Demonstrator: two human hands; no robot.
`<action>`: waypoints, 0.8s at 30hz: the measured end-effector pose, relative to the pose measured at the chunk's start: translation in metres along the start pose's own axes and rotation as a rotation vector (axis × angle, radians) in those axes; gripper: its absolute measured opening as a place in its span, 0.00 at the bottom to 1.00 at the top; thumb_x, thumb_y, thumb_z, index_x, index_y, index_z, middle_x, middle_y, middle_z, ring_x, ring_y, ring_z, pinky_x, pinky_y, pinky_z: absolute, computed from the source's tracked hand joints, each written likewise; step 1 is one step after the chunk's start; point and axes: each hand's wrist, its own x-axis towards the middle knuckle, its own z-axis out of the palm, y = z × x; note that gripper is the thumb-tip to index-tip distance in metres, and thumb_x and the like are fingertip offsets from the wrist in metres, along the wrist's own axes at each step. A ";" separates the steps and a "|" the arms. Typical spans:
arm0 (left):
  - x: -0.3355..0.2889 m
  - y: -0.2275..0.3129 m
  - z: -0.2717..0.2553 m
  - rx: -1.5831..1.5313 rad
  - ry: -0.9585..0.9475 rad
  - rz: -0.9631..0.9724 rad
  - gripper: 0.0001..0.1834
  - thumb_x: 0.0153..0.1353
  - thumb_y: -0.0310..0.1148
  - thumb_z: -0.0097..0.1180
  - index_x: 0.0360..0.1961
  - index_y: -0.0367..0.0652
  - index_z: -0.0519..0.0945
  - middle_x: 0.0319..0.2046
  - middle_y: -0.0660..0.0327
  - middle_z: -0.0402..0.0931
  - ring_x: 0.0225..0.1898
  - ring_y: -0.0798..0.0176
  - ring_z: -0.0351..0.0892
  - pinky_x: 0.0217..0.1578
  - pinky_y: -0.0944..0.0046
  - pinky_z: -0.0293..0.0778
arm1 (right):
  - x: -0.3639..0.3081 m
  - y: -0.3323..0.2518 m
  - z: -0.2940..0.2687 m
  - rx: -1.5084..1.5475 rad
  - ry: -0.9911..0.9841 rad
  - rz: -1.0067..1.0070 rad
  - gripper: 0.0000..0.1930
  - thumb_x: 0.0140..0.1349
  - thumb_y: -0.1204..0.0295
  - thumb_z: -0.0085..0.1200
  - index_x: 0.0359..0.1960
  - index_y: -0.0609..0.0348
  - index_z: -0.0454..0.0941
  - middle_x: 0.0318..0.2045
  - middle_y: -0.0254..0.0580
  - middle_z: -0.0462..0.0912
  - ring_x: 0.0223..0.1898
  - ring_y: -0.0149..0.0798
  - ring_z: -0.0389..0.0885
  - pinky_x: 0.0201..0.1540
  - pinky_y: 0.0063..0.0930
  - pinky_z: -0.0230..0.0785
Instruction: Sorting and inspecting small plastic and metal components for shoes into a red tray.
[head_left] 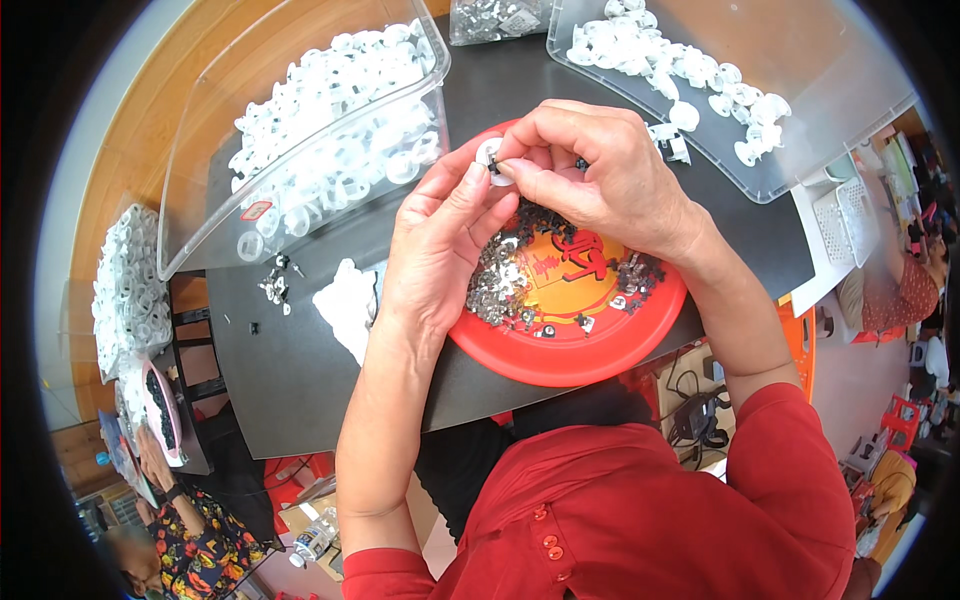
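Observation:
Between both hands, above the far rim of a red round tray (560, 365), is a small white round plastic part (488, 152) with a dark piece at its middle. My left hand (440, 225) pinches its left side between thumb and fingers. My right hand (600, 170) closes on it from the right, thumb and forefinger at the dark piece. Whether the right fingers hold a second small part is hidden. On the tray lie a heap of small silvery metal pieces (497, 285) and small black pieces (640, 275).
A clear bin (440, 110) of white plastic parts stands at the far left. Another clear bin (740, 185) with fewer parts is at the right. A crumpled white tissue (345, 305) and loose small parts (275, 287) lie left of the tray. A co-worker (200, 530) sits at lower left.

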 end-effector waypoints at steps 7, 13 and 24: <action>0.000 0.000 0.002 0.004 0.011 0.009 0.21 0.65 0.31 0.54 0.58 0.36 0.70 0.49 0.61 0.74 0.47 0.71 0.77 0.49 0.72 0.77 | 0.000 -0.001 0.001 0.019 0.012 0.016 0.07 0.56 0.72 0.58 0.30 0.65 0.79 0.22 0.44 0.77 0.22 0.37 0.77 0.26 0.30 0.69; 0.000 -0.001 -0.002 0.031 0.011 0.011 0.20 0.65 0.30 0.55 0.57 0.37 0.71 0.49 0.61 0.75 0.46 0.70 0.77 0.48 0.71 0.78 | 0.000 0.000 0.001 0.062 0.007 0.048 0.08 0.56 0.72 0.58 0.30 0.66 0.79 0.22 0.44 0.78 0.22 0.35 0.78 0.26 0.28 0.70; 0.000 -0.003 0.002 0.074 0.015 0.171 0.17 0.61 0.29 0.60 0.51 0.38 0.77 0.48 0.60 0.78 0.48 0.67 0.77 0.53 0.64 0.74 | -0.001 -0.005 0.001 0.119 0.009 0.042 0.07 0.56 0.73 0.57 0.29 0.66 0.79 0.21 0.45 0.80 0.22 0.36 0.81 0.27 0.28 0.72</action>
